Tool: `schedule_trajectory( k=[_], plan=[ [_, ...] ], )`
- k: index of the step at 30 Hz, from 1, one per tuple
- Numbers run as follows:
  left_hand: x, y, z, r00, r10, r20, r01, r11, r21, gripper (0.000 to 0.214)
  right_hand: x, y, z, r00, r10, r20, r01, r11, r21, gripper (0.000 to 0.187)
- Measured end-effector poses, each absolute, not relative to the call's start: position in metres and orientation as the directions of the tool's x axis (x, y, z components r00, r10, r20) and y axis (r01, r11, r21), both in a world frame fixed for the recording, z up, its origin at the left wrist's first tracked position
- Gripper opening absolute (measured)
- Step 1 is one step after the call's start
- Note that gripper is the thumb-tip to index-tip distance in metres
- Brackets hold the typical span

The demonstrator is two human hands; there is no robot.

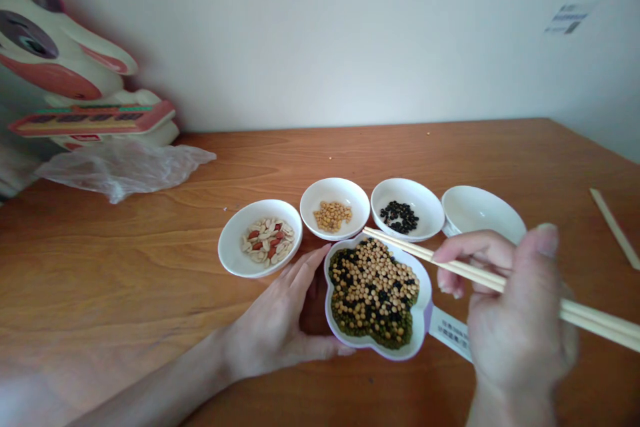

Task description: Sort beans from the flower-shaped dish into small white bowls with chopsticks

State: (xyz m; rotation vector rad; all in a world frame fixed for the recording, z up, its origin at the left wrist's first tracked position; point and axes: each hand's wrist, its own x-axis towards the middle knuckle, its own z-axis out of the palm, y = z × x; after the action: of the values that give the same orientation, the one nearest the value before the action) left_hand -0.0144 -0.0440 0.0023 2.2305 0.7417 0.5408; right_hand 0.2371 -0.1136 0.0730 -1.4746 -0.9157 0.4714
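Note:
A flower-shaped white dish (425, 320) with a lilac rim holds mixed yellow, black and green beans. My left hand (280, 323) cups its left side, thumb and fingers against the rim. My right hand (510, 313) grips a pair of wooden chopsticks (410, 248); their tips hover over the dish's far edge, near the bowl of black beans (407, 208). Behind stand a bowl of peanuts (260, 237), a bowl of yellow beans (334, 207) and an empty white bowl (483, 212).
A paper label (450, 332) lies under the dish's right side. A loose wooden stick (615, 227) rests at the right of the wooden table (125, 280). A crumpled clear plastic bag (125, 167) and a cartoon-animal toy (65, 73) sit at the back left against the wall.

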Motion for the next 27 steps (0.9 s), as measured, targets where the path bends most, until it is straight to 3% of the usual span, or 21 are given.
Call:
schedule_trajectory(
  k=[9, 16, 27],
  plan=[
    [-0.014, -0.046, 0.001, 0.735, 0.663, 0.142, 0.386, -0.582, 0.716, 0.129, 0.247, -0.121, 0.051, 0.482, 0.851, 0.208, 0.338, 0.038, -0.940, 0.086],
    [-0.012, -0.043, 0.004, 0.754, 0.634, 0.173, 0.354, -0.613, 0.706, 0.126, 0.255, -0.112, 0.041, 0.359, 0.914, 0.189, 0.290, 0.083, -0.953, 0.092],
    [-0.013, -0.043, 0.006, 0.770, 0.607, 0.195, 0.357, -0.664, 0.656, 0.123, 0.258, -0.115, 0.032, 0.325, 0.906, 0.270, 0.356, 0.147, -0.923, 0.090]
  ],
)
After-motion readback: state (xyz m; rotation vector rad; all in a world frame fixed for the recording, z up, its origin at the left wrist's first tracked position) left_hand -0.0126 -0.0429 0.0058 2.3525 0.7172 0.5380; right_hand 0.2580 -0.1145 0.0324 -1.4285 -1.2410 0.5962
